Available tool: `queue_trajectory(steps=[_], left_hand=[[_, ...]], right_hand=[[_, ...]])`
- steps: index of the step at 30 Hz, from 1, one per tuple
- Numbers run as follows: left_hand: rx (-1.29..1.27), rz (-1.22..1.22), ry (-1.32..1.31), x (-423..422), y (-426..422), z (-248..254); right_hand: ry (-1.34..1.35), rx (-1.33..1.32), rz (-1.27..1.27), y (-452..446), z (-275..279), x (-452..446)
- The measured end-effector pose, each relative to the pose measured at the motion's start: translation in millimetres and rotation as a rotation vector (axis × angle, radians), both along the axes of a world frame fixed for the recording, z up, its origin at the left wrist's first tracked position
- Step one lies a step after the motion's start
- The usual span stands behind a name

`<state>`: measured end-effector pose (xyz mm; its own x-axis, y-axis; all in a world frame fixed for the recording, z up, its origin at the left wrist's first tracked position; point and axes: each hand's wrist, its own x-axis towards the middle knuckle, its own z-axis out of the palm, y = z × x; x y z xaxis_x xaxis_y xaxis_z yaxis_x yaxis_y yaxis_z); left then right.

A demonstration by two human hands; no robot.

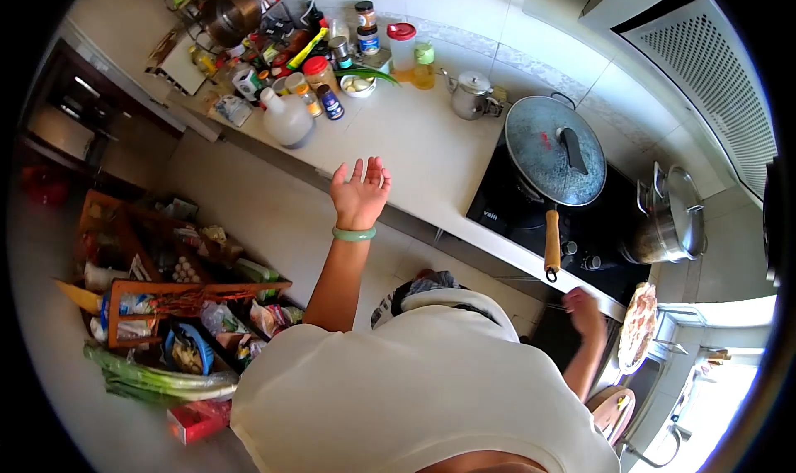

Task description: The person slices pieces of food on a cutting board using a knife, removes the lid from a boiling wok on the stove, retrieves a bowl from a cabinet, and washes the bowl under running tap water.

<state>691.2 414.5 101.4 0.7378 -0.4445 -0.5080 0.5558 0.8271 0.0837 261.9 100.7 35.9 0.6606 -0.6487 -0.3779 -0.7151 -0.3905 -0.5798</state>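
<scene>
My left hand [362,195] is held palm up with the fingers stretched out and nothing in it. A green bangle [354,234] circles that wrist. The hand is over the front edge of the white counter [414,154]. My right hand [584,314] is blurred, low beside the front edge of the cooktop [518,212], and its fingers do not show clearly. Closest to it are a wooden-handled pan [551,241] under a glass lid [551,145], and a plate of sliced meat [637,328].
A metal pot [667,224] stands on the cooktop's right side. A steel kettle [474,97], a white jug [286,121] and several seasoning jars [319,75] line the counter. A range hood [705,75] overhangs. Wooden crates of groceries [133,311] and leeks [157,378] sit on the left.
</scene>
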Motion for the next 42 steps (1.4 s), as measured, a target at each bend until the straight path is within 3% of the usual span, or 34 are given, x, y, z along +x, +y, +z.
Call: queue_trajectory(steps=[1, 2, 3, 5, 6, 7, 8, 10, 11, 15, 26, 35, 42], left_hand=[[0.014, 0.025, -0.025, -5, 3, 4], [0.019, 0.035, -0.031, -9, 6, 4], [0.01, 0.047, -0.04, -14, 9, 1], [0.014, 0.07, -0.058, -23, 16, 0], [0.007, 0.034, -0.02, -30, 17, -2], [0.001, -0.003, 0.016, -36, 19, 0], [0.015, 0.001, 0.006, -39, 20, 2], [-0.007, -0.045, 0.034, -43, 18, 5], [-0.011, -0.046, 0.032, -44, 18, 11], [-0.1, -0.126, -0.052, -32, 15, 7], [-0.128, -0.275, -0.095, 51, 63, 5], [-0.086, -0.178, -0.094, 116, 139, 7], [-0.087, -0.106, -0.087, 146, 196, 0]], right_hand=[[-0.255, -0.03, -0.049, 2, 49, 7], [-0.334, -0.001, -0.065, -18, 79, -1], [-0.417, -0.077, -0.145, 5, 147, 18], [-0.939, -0.228, -0.25, -14, 179, 1], [-0.76, -0.514, 0.092, -47, 225, -34], [-0.994, -0.724, 0.126, -38, 258, -38], [-0.821, -0.968, -0.741, -9, 298, -21], [-1.69, -1.548, 0.029, 44, 375, -9], [-1.908, -1.643, 0.275, 68, 390, -1], [-2.16, -1.543, 0.479, 120, 394, 22], [-2.286, -1.402, 0.532, 189, 382, 101], [-2.302, -1.306, 0.536, 241, 375, 161], [-2.449, -1.025, 0.675, 256, 375, 235]])
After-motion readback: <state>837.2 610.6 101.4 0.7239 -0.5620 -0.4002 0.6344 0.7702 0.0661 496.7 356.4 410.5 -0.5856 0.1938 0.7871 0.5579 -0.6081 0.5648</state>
